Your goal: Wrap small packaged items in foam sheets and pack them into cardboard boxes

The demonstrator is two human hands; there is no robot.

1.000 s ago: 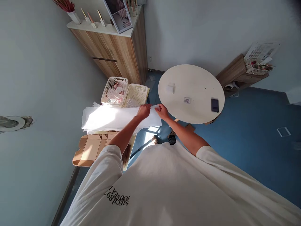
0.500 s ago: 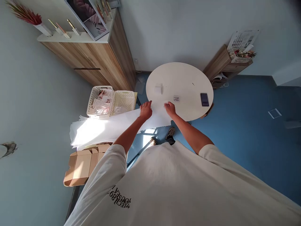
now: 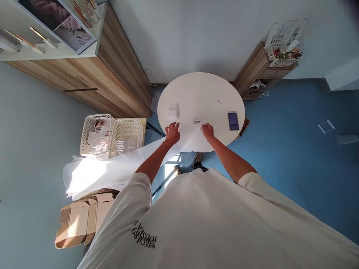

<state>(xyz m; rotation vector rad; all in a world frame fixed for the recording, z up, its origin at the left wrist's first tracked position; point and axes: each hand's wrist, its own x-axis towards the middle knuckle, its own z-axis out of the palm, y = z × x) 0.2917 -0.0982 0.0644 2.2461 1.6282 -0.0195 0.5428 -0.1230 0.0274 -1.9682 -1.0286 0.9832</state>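
Observation:
A long sheet of white paper (image 3: pixel 188 139) stretches from the pile at the left across the near edge of the round white table (image 3: pixel 201 87). My right hand (image 3: pixel 208 131) pinches the far edge of this sheet over the table. My left hand (image 3: pixel 172 134) is at the sheet's far edge, its fingers apart and pointing forward; whether it touches the paper I cannot tell. Just beyond the sheet lies a small clear case (image 3: pixel 197 121), partly covered by the paper. A small white block-like item (image 3: pixel 174 111) stands beyond my left hand.
A dark blurred rectangle (image 3: pixel 233 121) lies at the table's right. To the left are two white plastic baskets (image 3: pixel 112 136), the paper pile (image 3: pixel 75 170) and a folded-out cardboard box (image 3: pixel 77 222). A wooden cabinet (image 3: pixel 123 56) stands behind them; a small shelf unit (image 3: pixel 249 71) is at the back right.
My right hand has moved right with the sheet, which now covers part of the small case. The fingers of my left hand have spread. The view has shifted right and closer.

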